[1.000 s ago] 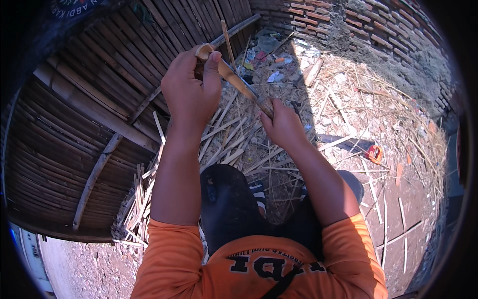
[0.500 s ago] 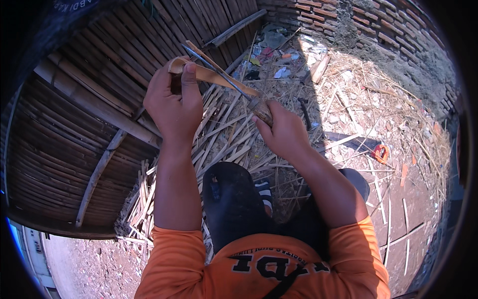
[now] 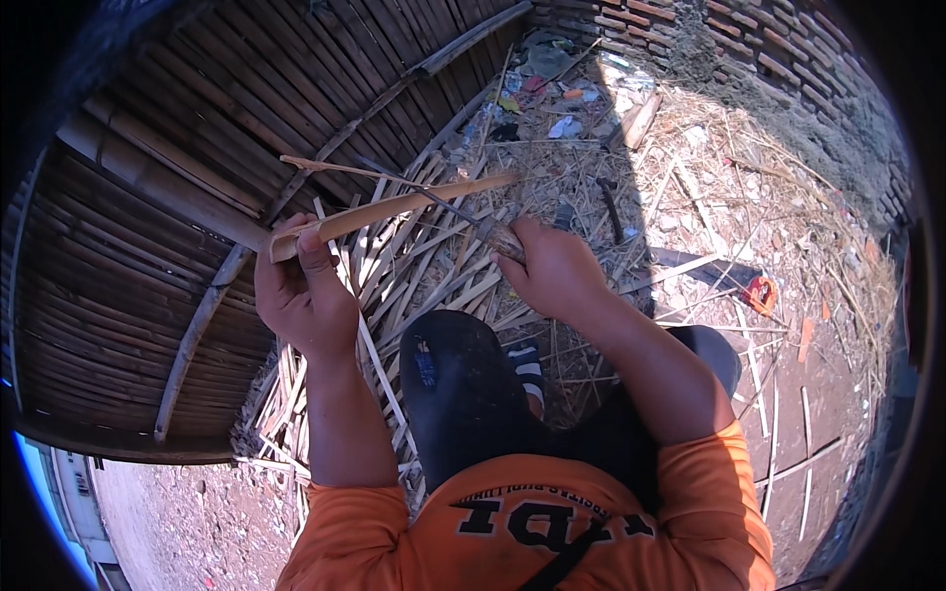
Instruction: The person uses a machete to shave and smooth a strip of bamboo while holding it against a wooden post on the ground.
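Between the thumb and fingers of my left hand [image 3: 307,295] is the near end of a pale bamboo strip [image 3: 394,204], which slants up and away to the right. My right hand [image 3: 554,268] is closed round the wooden handle of a knife [image 3: 501,239]. Its narrow dark blade crosses the strip and points to the upper left. A thin bamboo sliver [image 3: 330,167] sticks out past the blade's far part; whether it is still joined to the strip I cannot tell.
Many split bamboo strips [image 3: 463,281] lie heaped beneath my hands. A bamboo-slat wall [image 3: 148,325] stands close on the left, a brick wall [image 3: 778,64] at the far right. On the ground to the right rests a saw with an orange handle [image 3: 760,295]. Litter [image 3: 565,128] lies farther off.
My left hand has moved down and left with the strip, which now slopes up to the right. My right hand has shifted slightly down and left; the knife blade lies at a flatter slant.
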{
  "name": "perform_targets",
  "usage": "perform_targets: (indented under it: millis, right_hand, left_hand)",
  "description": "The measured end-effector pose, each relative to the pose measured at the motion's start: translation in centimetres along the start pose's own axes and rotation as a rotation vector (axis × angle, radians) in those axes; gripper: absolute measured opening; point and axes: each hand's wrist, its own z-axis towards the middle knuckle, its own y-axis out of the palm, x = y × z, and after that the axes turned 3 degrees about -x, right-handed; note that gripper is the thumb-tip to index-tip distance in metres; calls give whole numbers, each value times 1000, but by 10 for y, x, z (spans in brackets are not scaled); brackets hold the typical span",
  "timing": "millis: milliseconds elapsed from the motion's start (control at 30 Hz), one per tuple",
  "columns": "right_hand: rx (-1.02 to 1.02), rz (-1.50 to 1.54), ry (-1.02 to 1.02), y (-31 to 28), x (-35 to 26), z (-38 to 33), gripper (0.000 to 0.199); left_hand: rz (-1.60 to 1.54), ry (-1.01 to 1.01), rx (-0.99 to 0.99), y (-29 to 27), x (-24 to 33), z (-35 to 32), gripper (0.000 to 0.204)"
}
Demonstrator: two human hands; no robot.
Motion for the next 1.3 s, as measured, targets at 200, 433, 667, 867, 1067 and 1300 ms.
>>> perform_targets:
  millis: [200,433,667,867,1067,1300]
  right_hand:
    - [70,-97,-140,29,13,-4,33]
    - [-100,78,39,46,16,12,33]
    - [-51,10,-40,38,-2,1,38]
    - [0,-89,-69,61,30,13,36]
    - [-154,6,73,82,42,29,42]
    - [-206,85,71,59,9,22,39]
  left_hand:
    - [4,-40,56,-6,-2,-9,26]
    - [40,-113,97,-26,-25,-17,25]
    - [85,-75,82,-27,-22,-18,26]
    - [85,-84,95,-26,-17,-30,29]
    - [99,-157,102,-45,-38,-34,29]
    - [142,-87,136,-56,-32,-31,31]
